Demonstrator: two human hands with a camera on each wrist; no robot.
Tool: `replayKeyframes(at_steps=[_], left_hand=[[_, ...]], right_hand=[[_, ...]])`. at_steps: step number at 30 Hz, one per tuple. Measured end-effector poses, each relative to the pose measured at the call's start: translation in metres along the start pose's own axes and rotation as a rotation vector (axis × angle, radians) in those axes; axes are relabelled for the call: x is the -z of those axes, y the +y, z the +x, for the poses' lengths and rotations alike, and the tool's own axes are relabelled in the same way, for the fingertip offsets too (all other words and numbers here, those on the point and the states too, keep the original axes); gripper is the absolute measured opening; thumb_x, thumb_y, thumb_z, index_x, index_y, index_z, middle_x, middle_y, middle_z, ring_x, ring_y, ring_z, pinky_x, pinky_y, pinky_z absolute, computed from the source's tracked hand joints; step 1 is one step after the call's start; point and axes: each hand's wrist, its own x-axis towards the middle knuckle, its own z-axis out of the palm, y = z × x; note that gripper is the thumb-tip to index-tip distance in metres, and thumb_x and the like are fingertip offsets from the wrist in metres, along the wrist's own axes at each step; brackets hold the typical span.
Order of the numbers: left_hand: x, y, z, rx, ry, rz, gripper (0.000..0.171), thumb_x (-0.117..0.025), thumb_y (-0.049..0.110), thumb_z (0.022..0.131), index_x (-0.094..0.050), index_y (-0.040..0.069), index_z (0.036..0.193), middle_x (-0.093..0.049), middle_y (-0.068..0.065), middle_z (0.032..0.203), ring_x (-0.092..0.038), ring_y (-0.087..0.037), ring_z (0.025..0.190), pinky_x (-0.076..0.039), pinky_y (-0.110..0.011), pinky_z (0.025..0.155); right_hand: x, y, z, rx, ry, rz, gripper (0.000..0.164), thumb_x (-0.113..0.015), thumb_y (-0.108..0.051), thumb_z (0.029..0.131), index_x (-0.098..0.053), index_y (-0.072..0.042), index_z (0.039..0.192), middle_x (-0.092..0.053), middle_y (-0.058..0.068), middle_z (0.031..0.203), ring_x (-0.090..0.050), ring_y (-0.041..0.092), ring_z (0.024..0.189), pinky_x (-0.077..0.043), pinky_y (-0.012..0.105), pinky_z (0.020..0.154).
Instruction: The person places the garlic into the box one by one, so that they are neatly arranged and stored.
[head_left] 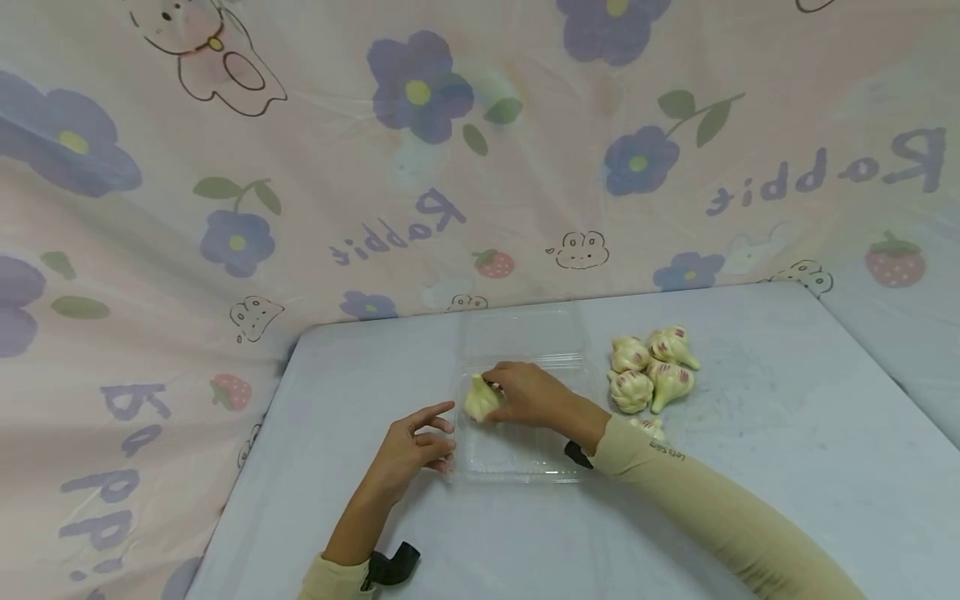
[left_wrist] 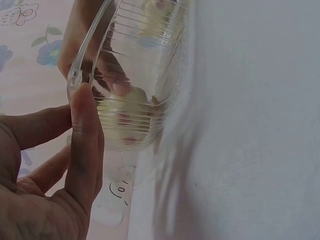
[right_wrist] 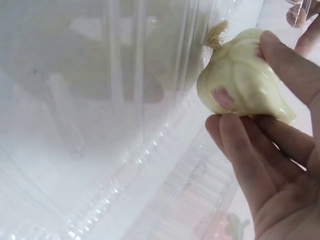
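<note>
My right hand (head_left: pixel 536 396) pinches a pale garlic bulb (right_wrist: pixel 242 82) with purple patches between thumb and fingertips. It holds the bulb inside a clear plastic clamshell box (head_left: pixel 517 467), near the left wall. In the right wrist view, the bulb's root tuft (right_wrist: pixel 217 35) points toward the box interior. At the box's left side is my left hand (head_left: pixel 412 446), its fingers loosely bent. The left wrist view shows a fingertip (left_wrist: pixel 82 102) against the box rim (left_wrist: pixel 75 77). Through the ridged wall the bulb (left_wrist: pixel 125 120) appears low in the box.
Several more garlic bulbs (head_left: pixel 652 371) lie grouped right of the box, one partly hidden by the right forearm. The open lid (head_left: pixel 521 329) lies toward the back of the white table (head_left: pixel 360 367). A printed cloth (head_left: pixel 525 183) hangs behind.
</note>
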Motion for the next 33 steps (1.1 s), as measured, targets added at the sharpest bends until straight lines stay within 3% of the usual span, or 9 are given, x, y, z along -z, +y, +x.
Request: replayKeyframes(at_steps=[13, 25, 33], left_hand=[[-0.001, 0.000, -0.001, -0.011, -0.018, -0.014, 0.063, -0.069, -0.005, 0.087, -0.047, 0.002, 0.146, -0.055, -0.014, 0.110, -0.064, -0.013, 0.074, -0.059, -0.024, 0.062], [-0.001, -0.003, 0.000, 0.009, -0.003, -0.020, 0.063, -0.070, -0.006, 0.086, -0.049, 0.003, 0.145, -0.054, -0.014, 0.112, -0.064, -0.015, 0.075, -0.059, -0.025, 0.061], [0.000, -0.002, -0.001, -0.003, -0.009, -0.018, 0.064, -0.070, -0.006, 0.086, -0.048, 0.003, 0.145, -0.054, -0.016, 0.114, -0.064, -0.016, 0.076, -0.059, -0.026, 0.061]], right_hand=[[0.003, 0.003, -0.003, -0.027, 0.076, -0.023, 0.047, -0.089, -0.041, 0.069, -0.077, -0.014, 0.106, -0.074, -0.002, 0.096, -0.066, 0.011, 0.082, -0.055, 0.031, 0.072], [0.010, 0.007, -0.011, -0.004, 0.014, -0.034, 0.049, -0.083, -0.046, 0.077, -0.074, -0.015, 0.114, -0.072, 0.001, 0.104, -0.066, 0.015, 0.088, -0.056, 0.034, 0.073], [0.035, 0.009, -0.025, 0.010, 0.017, -0.023, 0.047, -0.079, -0.045, 0.082, -0.072, -0.016, 0.119, -0.072, 0.001, 0.111, -0.069, 0.017, 0.097, -0.058, 0.036, 0.077]])
